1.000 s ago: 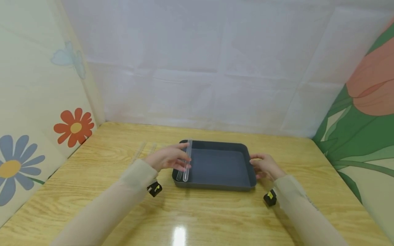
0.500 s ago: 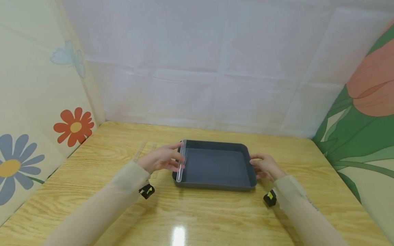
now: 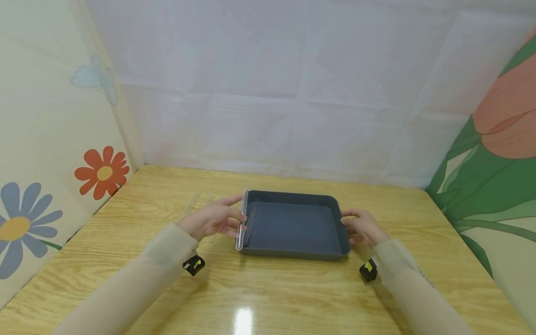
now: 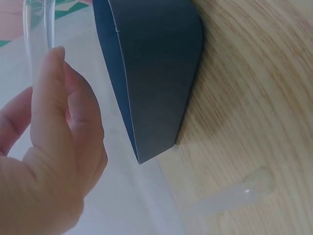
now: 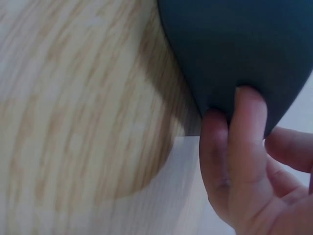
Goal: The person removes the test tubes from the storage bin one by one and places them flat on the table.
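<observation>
My left hand (image 3: 217, 218) holds a clear test tube (image 3: 240, 237) upright-looking over the left rim of a dark grey rectangular tray (image 3: 293, 255). In the left wrist view, thumb and fingers pinch this tube near the top left, apart from the tray's outer wall. Inside the tray, along its left side, lies at least one more clear tube (image 3: 252, 221); how many is hard to tell. My right hand (image 3: 363, 226) grips the tray's right wall. In the right wrist view some fingertips (image 5: 249, 105) press its outside, with another finger at the rim.
More clear tubes (image 3: 190, 204) lie on the wooden table (image 3: 293, 293), left of the tray and partly behind my left hand. One rounded tube end (image 4: 259, 181) shows close up in the left wrist view. A white cloth wall (image 3: 284, 116) stands behind the table.
My left hand has moved left with the tube, from above the tray's inside to its left rim. My right hand and the tray have stayed in place.
</observation>
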The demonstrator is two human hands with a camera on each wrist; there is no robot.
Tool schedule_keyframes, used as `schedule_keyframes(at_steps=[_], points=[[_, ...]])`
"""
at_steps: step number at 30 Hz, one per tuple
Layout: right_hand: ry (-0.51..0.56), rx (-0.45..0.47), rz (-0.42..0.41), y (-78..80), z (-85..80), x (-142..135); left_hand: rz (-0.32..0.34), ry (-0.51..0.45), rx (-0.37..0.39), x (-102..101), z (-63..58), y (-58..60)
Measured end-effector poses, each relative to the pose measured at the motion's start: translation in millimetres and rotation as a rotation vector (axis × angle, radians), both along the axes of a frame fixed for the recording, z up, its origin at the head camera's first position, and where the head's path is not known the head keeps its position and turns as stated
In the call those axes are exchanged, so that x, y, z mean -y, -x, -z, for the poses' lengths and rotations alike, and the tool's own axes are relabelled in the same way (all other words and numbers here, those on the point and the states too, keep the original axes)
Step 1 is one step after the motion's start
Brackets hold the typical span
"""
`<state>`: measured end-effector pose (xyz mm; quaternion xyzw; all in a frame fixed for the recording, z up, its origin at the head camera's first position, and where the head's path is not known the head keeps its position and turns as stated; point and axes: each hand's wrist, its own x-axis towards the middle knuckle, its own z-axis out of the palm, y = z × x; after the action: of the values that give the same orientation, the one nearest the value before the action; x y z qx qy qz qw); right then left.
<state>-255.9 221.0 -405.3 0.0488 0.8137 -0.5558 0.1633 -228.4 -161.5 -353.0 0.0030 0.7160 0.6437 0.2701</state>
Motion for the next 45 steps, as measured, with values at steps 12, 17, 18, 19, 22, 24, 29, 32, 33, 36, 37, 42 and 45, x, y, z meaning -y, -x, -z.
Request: schedule_keyframes(at_steps=[12, 17, 18, 19, 22, 24, 29, 32, 33, 36, 37, 42, 45], points=[[0.009, 0.013, -0.004, -1.8, -1.1, -2.2, -0.018, 0.003, -0.013, 12.5, -2.4, -2.7], [0.01, 0.012, -0.006, -0.8, 0.4, -2.8, -0.023, -0.004, -0.007, 18.1, -1.5, -3.8], [0.01, 0.012, -0.007, -0.8, 0.5, -3.0, -0.021, -0.002, -0.008, 19.2, -1.7, -3.8], [0.01, 0.012, -0.006, -0.8, 0.5, -3.1, -0.02, 0.001, -0.008, 20.5, -2.1, -4.0], [0.009, 0.009, -0.011, -1.0, -0.1, -3.3, -0.017, 0.01, -0.013, 23.5, -3.5, -4.0], [0.006, 0.007, -0.012, -1.1, -0.6, -3.2, -0.013, 0.014, -0.015, 25.0, -4.3, -3.8], [-0.004, 0.009, -0.011, -0.7, -1.1, -2.4, -0.006, 0.027, -0.028, 30.4, -5.3, -4.7], [0.002, 0.007, -0.005, -0.2, -0.7, -1.8, -0.008, 0.033, -0.036, 35.3, -5.0, -5.3], [0.004, 0.004, -0.006, -0.1, -0.5, -1.5, -0.008, 0.034, -0.037, 37.1, -5.1, -5.7], [0.01, 0.002, -0.002, 0.1, -0.2, -1.0, -0.009, 0.041, -0.037, 41.5, -5.2, -6.3], [0.009, 0.001, -0.001, 0.1, -0.1, -0.9, -0.008, 0.045, -0.038, 42.7, -5.3, -6.5], [-0.003, -0.002, 0.002, -0.2, -0.8, -0.7, -0.007, 0.08, -0.036, 47.1, -5.1, -6.9], [-0.002, 0.001, 0.0, -0.3, -1.0, -0.4, -0.016, 0.102, -0.034, 50.3, -5.0, -7.4]])
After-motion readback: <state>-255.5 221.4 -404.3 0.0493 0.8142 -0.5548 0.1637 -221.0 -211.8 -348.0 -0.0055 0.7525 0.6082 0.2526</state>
